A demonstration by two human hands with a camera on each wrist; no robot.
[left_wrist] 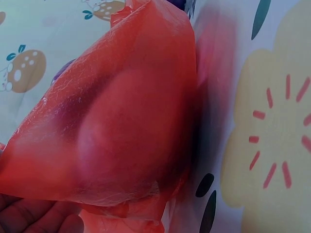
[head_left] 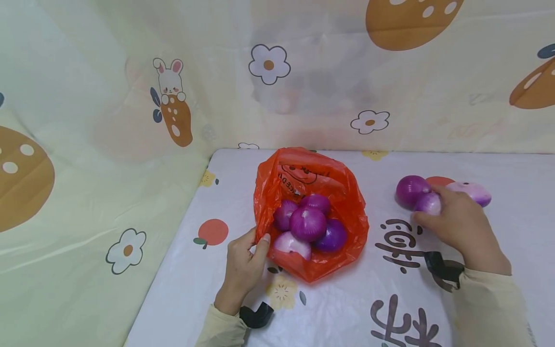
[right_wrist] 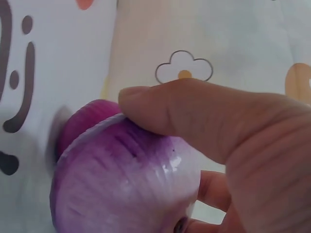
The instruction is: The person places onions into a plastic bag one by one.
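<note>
An open red plastic bag [head_left: 355, 217] stands on the table with several purple onions [head_left: 308, 224] inside. My left hand [head_left: 244, 262] pinches the bag's near left rim between thumb and fingers. In the left wrist view, the red bag [left_wrist: 136, 121] bulges over a round shape, and only some fingers show below it. To the right, my right hand [head_left: 461, 229] grips a pale purple onion [head_left: 429, 204] between thumb and fingers. The right wrist view shows this onion [right_wrist: 121, 179] close up, with the thumb across its top. Part of a darker onion [right_wrist: 87, 119] shows behind it.
Beside the gripped onion lies a dark purple onion [head_left: 411, 190]. Another pale onion [head_left: 472, 193] lies just beyond my right hand. A white printed cloth [head_left: 338, 308] covers the table, and a patterned curtain [head_left: 312, 96] hangs at the back and left.
</note>
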